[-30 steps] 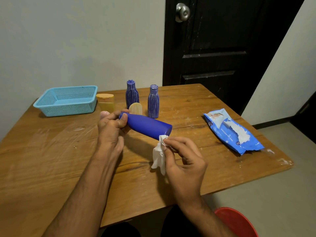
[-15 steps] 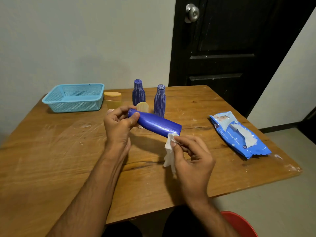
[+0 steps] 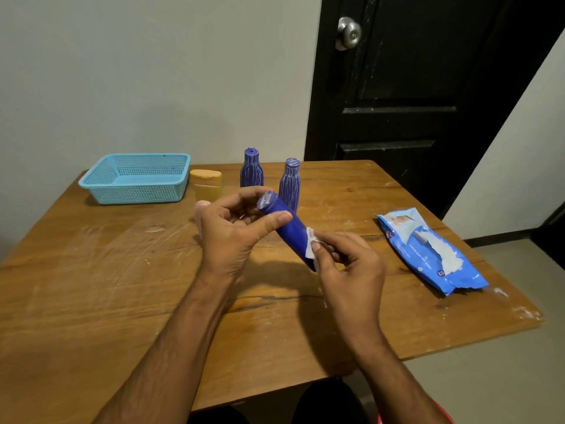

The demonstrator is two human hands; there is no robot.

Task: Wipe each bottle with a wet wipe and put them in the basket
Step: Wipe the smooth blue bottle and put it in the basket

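A scuffed brown wooden table (image 3: 91, 286) fills most of the view, standing against a pale wall with a black panelled door (image 3: 412, 102) behind its far right corner; the door carries a round silver metal knob (image 3: 349, 33). At the far left of the table sits a light blue perforated plastic basket (image 3: 136, 179), with nothing visible inside it. Near the right edge lies a blue plastic wet wipe packet (image 3: 431, 250), its top torn open and a white sheet showing in the opening. Held above the middle of the table is a smooth dark blue plastic bottle (image 3: 289, 228), tilted with its pale, smeared end up and away from the person. The left hand (image 3: 232, 231) grips it near that upper end, thumb laid across the front and fingers curled behind. The right hand (image 3: 348, 264) pinches a small crumpled white wet wipe (image 3: 310, 246) between thumb and fingertips and presses it against the lower part of the bottle. Behind the hands, two upright dark blue ribbed bottles with pale stripes stand near each other, the left ribbed bottle (image 3: 252, 169) farther back and the right ribbed bottle (image 3: 290, 182) just behind the held one. Just beside the basket stands a short yellow plastic bottle (image 3: 206, 185).
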